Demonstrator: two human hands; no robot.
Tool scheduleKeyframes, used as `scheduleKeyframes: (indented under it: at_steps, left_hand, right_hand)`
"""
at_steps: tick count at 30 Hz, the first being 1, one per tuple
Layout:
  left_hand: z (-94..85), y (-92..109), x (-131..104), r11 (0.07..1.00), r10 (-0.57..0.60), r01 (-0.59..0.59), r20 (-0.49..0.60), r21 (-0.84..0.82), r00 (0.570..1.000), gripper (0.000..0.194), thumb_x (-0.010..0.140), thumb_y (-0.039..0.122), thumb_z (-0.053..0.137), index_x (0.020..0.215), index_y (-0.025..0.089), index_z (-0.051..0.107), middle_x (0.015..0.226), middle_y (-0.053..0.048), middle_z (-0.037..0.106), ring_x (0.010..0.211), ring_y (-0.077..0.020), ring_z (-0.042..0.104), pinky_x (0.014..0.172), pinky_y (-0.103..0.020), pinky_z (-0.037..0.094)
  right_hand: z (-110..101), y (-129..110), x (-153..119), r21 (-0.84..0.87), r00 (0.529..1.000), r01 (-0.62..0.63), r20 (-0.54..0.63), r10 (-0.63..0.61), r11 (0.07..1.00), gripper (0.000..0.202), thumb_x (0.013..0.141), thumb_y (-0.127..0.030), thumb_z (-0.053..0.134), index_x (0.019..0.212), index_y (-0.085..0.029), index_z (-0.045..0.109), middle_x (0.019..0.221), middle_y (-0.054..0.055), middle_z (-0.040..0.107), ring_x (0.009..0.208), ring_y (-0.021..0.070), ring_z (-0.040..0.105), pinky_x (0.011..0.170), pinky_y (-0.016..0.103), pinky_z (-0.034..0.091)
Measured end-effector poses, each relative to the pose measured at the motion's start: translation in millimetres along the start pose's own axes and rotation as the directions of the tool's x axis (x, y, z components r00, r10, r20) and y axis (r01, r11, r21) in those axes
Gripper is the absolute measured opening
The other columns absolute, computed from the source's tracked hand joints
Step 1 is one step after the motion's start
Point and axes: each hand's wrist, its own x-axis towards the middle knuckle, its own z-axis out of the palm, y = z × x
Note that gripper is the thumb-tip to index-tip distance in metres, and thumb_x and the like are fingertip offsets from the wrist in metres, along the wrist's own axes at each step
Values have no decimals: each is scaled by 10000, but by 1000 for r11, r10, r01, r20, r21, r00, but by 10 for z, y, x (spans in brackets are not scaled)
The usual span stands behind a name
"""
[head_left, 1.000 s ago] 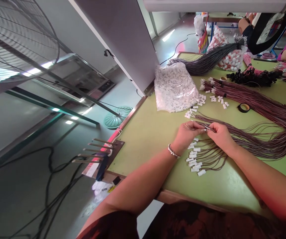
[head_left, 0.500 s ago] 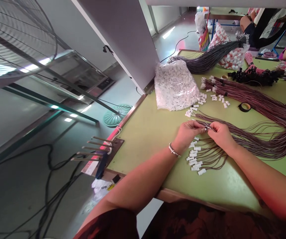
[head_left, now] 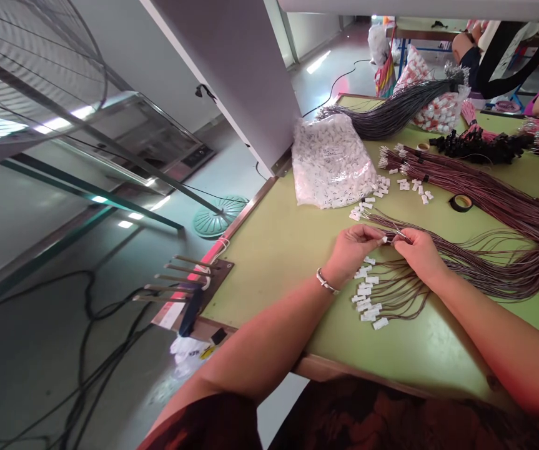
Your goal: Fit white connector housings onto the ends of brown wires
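Note:
Between the thumb and finger of my left hand [head_left: 354, 250] is a small white connector [head_left: 385, 240], mostly covered by the fingertips. My right hand [head_left: 420, 253], closed just to its right, pinches a thin brown wire with a metal tip [head_left: 400, 234]. The fingertips of both hands nearly meet. Below them lies a row of white connectors [head_left: 366, 306] with brown wires attached. A long bundle of brown wires [head_left: 494, 269] runs off to the right under and beyond my right hand. Loose white connectors [head_left: 356, 214] sit just past my left hand.
A clear bag of white connectors [head_left: 332, 162] stands at the back. Behind the wires is a black tape roll [head_left: 461, 202], with more brown bundles [head_left: 475, 181] and a dark wire bundle [head_left: 386, 112] farther off. A pegged block [head_left: 217, 275] is fixed at the table's left edge.
My fingertips have drawn slightly apart, and the white connector in my left hand shows more. The metal wire tip at my right hand now points up and to the left.

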Motion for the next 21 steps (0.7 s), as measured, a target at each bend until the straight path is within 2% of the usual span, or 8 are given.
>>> scheduleKeyframes:
  at_steps: [4, 11, 14, 17, 18, 19, 21]
  left_hand:
    - [-8, -14, 1, 997, 47, -50, 52, 61, 998, 131, 607, 193, 764, 604, 144, 642, 775, -51, 697, 781, -161, 636, 815, -327, 503]
    - [66, -13, -31, 962, 127, -130, 26, 242, 992, 63, 620, 149, 706, 575, 162, 663, 741, -49, 700, 763, -175, 648, 791, -326, 520]
    - [33, 20, -33, 951, 97, -113, 70, 287, 993, 39, 622, 133, 668, 594, 158, 677, 731, -46, 701, 730, -168, 642, 736, -296, 521]
    - [-53, 131, -50, 887, 16, -97, 178, 452, 984, 115, 618, 94, 609, 621, 162, 702, 664, -32, 691, 624, -141, 613, 586, -233, 485]
    - [-88, 187, -59, 851, -37, -103, 255, 515, 966, 143, 616, 83, 594, 628, 165, 710, 627, -23, 682, 571, -127, 592, 533, -215, 459]
    - [-125, 247, -66, 818, -102, -122, 350, 563, 931, 163, 618, 79, 585, 639, 170, 719, 602, -16, 675, 529, -115, 572, 496, -203, 437]
    - [-204, 368, -65, 785, -215, -186, 541, 591, 813, 169, 627, 95, 601, 680, 181, 737, 621, -16, 687, 511, -110, 569, 488, -199, 435]
  right_hand:
    - [-1, -21, -6, -18, 1000, -10, 3, 10, 1000, 96, 617, -280, 505, 600, -186, 508, 515, -59, 365, 507, 87, 276, 478, 238, 229]
    - [32, -4, -19, -148, 993, 99, -43, -106, 984, 94, 629, -271, 493, 574, -197, 477, 499, -51, 396, 510, 100, 321, 498, 248, 267]
    - [11, 24, -16, -186, 991, 134, -7, -137, 973, 103, 645, -263, 508, 570, -192, 497, 493, -50, 406, 505, 99, 327, 496, 248, 271]
    - [-43, 53, -1, -156, 984, 178, -1, -181, 972, 152, 690, -301, 553, 596, -182, 555, 514, -38, 453, 518, 105, 375, 517, 247, 314]
    - [-61, 60, 6, -118, 982, 182, -24, -186, 976, 175, 707, -330, 572, 619, -179, 579, 540, -27, 491, 534, 111, 411, 535, 248, 341]
    - [-75, 65, 11, -60, 984, 169, -46, -172, 984, 202, 722, -365, 588, 650, -177, 602, 576, -14, 533, 552, 116, 448, 553, 251, 368]
    - [-86, 65, 16, 93, 995, 93, -56, -88, 991, 259, 731, -430, 610, 720, -172, 634, 644, 9, 588, 559, 119, 487, 547, 253, 400]
